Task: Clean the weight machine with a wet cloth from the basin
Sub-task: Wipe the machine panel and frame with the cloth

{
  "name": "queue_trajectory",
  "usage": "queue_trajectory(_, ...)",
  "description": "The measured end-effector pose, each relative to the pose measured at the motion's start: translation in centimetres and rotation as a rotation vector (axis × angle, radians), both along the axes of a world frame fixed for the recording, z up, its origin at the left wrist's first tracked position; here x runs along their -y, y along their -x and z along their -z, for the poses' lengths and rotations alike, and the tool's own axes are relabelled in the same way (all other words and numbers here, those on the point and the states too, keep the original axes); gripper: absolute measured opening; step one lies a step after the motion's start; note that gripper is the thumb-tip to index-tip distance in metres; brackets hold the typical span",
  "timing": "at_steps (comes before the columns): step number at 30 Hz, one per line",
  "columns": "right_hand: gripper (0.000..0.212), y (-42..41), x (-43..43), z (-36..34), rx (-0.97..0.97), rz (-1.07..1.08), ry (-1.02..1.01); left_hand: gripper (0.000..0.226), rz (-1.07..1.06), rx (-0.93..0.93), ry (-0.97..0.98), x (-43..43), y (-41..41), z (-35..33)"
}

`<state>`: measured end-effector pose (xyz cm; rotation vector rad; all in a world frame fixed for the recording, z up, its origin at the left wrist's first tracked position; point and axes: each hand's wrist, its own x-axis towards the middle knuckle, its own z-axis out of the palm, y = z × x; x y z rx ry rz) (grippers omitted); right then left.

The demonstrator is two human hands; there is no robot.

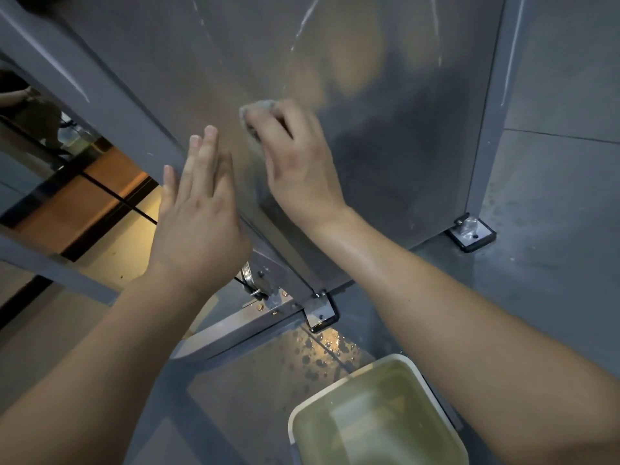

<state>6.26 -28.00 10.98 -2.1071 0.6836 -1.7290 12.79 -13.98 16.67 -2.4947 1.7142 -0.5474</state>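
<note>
My right hand (297, 166) grips the cloth (259, 106) against the machine (402, 146); my left hand (198, 226) lies flat, fingers straight

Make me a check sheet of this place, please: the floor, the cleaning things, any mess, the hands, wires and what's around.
Surface: grey floor, wet with drops near a foot plate.
Job's things: weight machine panel, streaked; cloth, grey, pressed on it; basin on the floor, holding yellowish water.
Clutter: nothing seen.
Grippers: right hand grips the cloth against the panel; left hand, fingers straight, by the panel's left edge.
Cables: thin dark strand by a pulley under the panel; too small to be sure.
Surroundings: reflective wall on the left.
</note>
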Motion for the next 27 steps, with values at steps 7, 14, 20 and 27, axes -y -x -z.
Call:
queue_trajectory(7, 0.042, 1.5, -1.0, 5.6, -0.443, -0.178, 0.102, 0.082, -0.004, -0.065, -0.034, -0.1, 0.7, -2.2)
queue_trajectory(14, 0.041, 2.6, 1.5, -3.3, -0.174, -0.018, 0.054, 0.074, 0.080, -0.050, 0.101, -0.5, 0.1, -6.0)
queue_trajectory(20, 0.041, 3.4, 1.1, -4.0, -0.251, 0.010, 0.087, 0.074, 0.123, -0.020, 0.190, 0.1, 0.6, -9.0)
queue_trajectory(27, 0.040, 4.7, 0.7, -5.9, -0.713, -0.095, 0.145, 0.065, 0.107, -0.053, 0.138, -0.9, 1.9, -10.6)
